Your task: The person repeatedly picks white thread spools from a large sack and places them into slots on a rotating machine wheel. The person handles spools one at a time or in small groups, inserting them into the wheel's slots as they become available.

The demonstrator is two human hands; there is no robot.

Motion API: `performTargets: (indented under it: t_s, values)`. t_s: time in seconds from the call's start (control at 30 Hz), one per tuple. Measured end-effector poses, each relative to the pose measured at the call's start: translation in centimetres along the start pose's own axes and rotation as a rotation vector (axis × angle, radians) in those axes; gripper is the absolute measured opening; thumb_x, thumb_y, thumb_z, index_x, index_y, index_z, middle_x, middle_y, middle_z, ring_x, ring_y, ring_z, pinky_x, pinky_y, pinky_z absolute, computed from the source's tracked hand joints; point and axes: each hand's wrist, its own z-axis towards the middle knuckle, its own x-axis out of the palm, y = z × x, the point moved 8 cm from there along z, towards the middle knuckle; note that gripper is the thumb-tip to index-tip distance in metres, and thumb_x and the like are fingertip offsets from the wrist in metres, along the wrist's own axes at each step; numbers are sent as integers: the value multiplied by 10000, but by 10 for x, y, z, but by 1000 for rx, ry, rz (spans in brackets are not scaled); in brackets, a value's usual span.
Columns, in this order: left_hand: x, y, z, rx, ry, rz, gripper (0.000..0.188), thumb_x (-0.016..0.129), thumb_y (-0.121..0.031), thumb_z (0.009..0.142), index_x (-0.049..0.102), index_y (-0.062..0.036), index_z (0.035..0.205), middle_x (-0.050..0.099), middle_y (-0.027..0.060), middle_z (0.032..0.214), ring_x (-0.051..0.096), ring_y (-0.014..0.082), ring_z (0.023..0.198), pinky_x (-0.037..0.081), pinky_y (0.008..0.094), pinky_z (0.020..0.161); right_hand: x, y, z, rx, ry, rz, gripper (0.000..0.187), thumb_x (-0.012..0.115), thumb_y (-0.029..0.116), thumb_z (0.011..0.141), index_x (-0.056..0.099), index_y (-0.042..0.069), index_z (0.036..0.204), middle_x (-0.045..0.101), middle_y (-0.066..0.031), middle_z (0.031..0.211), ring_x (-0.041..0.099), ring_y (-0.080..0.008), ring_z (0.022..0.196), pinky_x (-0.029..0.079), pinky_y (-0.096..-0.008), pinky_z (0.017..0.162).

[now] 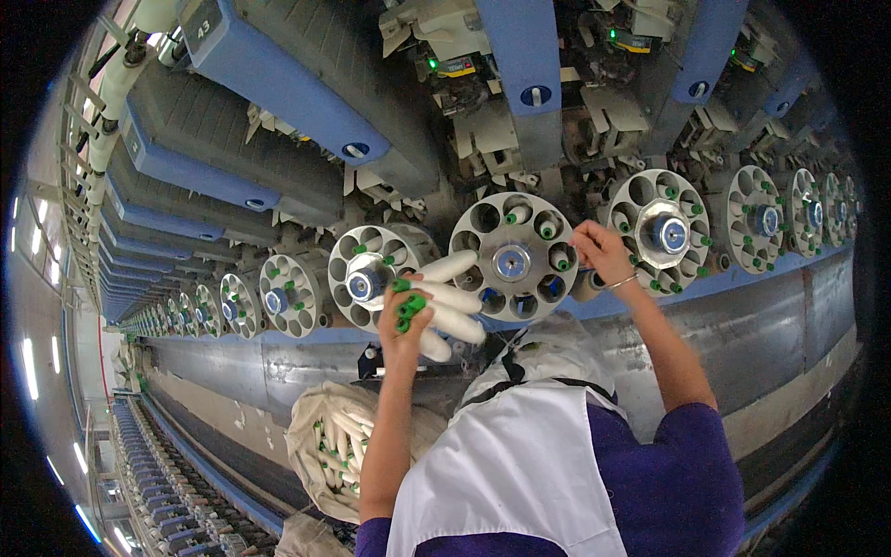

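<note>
My left hand [403,327] is wrapped round several yarn bobbins [455,302], white with green tube ends. Their white bodies fan out to the right, in front of a round bobbin magazine [510,243] with a shiny metal centre. A few pockets at the top of this magazine hold bobbins [518,213]; other pockets show dark or blue insides. At its right rim, my right hand [603,252] has thumb and fingers pinched together. Whatever is between those fingertips is too small to make out. A bracelet [624,281] circles the right wrist.
An open cloth sack [302,427] of green-ended bobbins stands below my left forearm. More round magazines [661,223] line the machine on both sides. Blue and grey machine housings [278,84] jut out above. A metal ledge [668,330] runs beneath the magazines.
</note>
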Motion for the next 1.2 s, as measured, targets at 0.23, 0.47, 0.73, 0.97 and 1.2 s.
performTargets:
  t_s: [0.23, 0.47, 0.73, 0.97, 1.2]
  values:
    - [-12, 12, -2, -134, -54, -333, 222, 681, -155, 804, 609, -7, 952, 567, 128, 1244, 509, 253, 1173, 365, 366, 1010, 14, 54, -4, -381, -146, -356, 437, 774, 244, 755, 625, 86, 1134, 455, -94, 1263, 501, -248, 1141, 433, -359, 941]
    - [-29, -11, 1, 14, 8, -620, 402, 753, -413, 777, 593, -71, 915, 553, 193, 1263, 484, 371, 1232, 365, 488, 1063, 126, 77, -2, -403, 324, -271, 594, 768, 144, 725, 558, 118, 1280, 500, -110, 1274, 490, -290, 1197, 408, -391, 1013]
    - [-107, -5, -26, 87, -305, -498, 415, 703, -412, 832, 598, -40, 985, 493, 188, 1331, 466, 374, 1264, 355, 516, 1078, 126, 60, 4, -94, 498, 113, 452, 640, 112, 890, 510, 62, 1321, 556, -56, 1098, 583, -133, 776, 481, -257, 639]
    - [-82, -17, -38, 128, -190, -324, 355, 716, -325, 782, 629, -8, 913, 548, 213, 1274, 432, 393, 1296, 294, 519, 1090, 136, 39, -3, 135, 647, 335, 393, 522, 228, 988, 520, 55, 1340, 600, -28, 727, 482, -49, 506, 379, -205, 434]
    - [-30, -50, -17, 178, 201, -273, 394, 730, -392, 746, 653, -18, 843, 584, 217, 1216, 422, 417, 1300, 279, 517, 1074, 144, 26, -8, 211, 657, 303, 419, 464, 371, 1003, 574, 96, 1300, 663, -58, 743, 520, -50, 470, 414, -224, 403]
